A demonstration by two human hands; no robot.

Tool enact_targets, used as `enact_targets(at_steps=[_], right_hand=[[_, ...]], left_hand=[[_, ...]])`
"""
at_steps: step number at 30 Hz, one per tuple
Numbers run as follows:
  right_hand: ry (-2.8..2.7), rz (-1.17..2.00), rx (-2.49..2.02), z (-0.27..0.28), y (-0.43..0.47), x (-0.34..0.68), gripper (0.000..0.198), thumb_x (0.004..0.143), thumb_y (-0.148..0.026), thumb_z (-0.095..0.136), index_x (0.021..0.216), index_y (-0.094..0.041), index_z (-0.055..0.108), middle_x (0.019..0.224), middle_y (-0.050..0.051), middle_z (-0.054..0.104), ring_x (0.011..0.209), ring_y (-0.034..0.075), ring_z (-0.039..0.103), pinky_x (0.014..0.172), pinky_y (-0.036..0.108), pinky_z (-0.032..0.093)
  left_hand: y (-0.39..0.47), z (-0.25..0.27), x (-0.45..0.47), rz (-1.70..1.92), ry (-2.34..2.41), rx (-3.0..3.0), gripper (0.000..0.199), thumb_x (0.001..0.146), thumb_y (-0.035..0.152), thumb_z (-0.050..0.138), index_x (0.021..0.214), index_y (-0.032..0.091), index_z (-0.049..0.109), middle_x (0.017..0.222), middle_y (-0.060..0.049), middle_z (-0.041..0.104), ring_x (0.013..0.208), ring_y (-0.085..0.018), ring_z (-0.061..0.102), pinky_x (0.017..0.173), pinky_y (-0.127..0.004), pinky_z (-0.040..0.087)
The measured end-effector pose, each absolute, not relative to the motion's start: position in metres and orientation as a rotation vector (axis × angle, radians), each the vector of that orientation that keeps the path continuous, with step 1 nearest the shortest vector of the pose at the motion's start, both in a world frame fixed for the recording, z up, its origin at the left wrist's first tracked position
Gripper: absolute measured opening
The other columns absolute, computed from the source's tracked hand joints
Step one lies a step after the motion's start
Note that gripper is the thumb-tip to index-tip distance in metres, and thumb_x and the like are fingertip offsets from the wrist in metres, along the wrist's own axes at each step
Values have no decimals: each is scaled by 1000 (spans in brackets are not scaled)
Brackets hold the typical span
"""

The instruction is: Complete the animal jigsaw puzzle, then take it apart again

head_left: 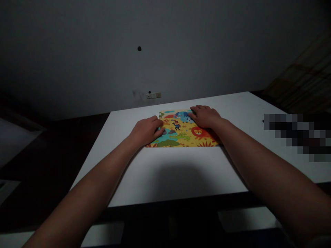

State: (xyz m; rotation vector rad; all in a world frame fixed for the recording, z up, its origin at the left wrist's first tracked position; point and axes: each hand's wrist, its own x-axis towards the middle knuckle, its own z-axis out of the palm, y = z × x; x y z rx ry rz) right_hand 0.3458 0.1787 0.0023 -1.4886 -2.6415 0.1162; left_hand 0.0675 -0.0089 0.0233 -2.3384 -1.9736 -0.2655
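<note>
A bright, flat animal picture (181, 132), which looks like a children's jigsaw puzzle, lies on the white table. It shows a blue elephant, a red-maned lion, a green crocodile and a small figure on yellow ground. My left hand (148, 131) rests over its left edge, with thumb and fingers apart. Across the upper right part lies my right hand (205, 116), its fingers stretched out near the elephant. Both hands touch the picture from above and cover parts of its side edges. Whether single pieces are loose, I cannot tell.
The white table (165, 175) reaches back towards a grey wall with sockets (153, 95). A pixelated patch (297, 134) hides something at the right. Dark floor (59, 148) shows on the left, and a striped curtain-like cloth (305, 75) is at the far right.
</note>
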Motion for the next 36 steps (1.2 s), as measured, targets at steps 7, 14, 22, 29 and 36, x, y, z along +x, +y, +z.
enact_targets(at_steps=[7, 14, 22, 29, 36], right_hand=[[-2592, -148, -1073, 24, 158, 335, 51, 117, -42, 54, 151, -16, 83, 157, 24, 80, 159, 48, 53, 127, 64, 40], [-2788, 190, -566, 32, 123, 315, 35, 115, -40, 61, 123, -23, 91, 123, 17, 88, 126, 41, 68, 110, 54, 44], [-2844, 376, -351, 29, 115, 307, 24, 112, -37, 68, 106, -24, 87, 107, 11, 86, 104, 32, 72, 94, 42, 44], [-2927, 418, -318, 17, 116, 310, 51, 112, -56, 70, 146, -19, 82, 159, 22, 76, 145, 44, 67, 125, 59, 49], [-3040, 607, -382, 4, 120, 314, 109, 103, -80, 79, 190, -23, 45, 199, 21, 34, 184, 49, 31, 148, 68, 29]], left_hand=[[-2, 11, 58, -764, -1862, -2466, 27, 114, 41, 78, 132, 22, 84, 121, -11, 77, 107, -29, 77, 97, -42, 60], [-3, 7, 59, -1124, -1809, -2445, 34, 106, 27, 77, 140, 22, 82, 125, -10, 80, 110, -28, 76, 103, -42, 63], [0, 5, 61, -1346, -1903, -2280, 22, 114, 26, 61, 123, 22, 82, 120, -8, 82, 112, -26, 75, 107, -43, 62], [2, 3, 65, -1382, -1911, -2324, 15, 114, 32, 69, 118, 24, 81, 112, -6, 77, 100, -24, 72, 94, -39, 60], [2, 5, 72, -1219, -1839, -2524, 12, 108, 36, 84, 108, 24, 82, 105, -4, 71, 99, -24, 69, 95, -39, 57]])
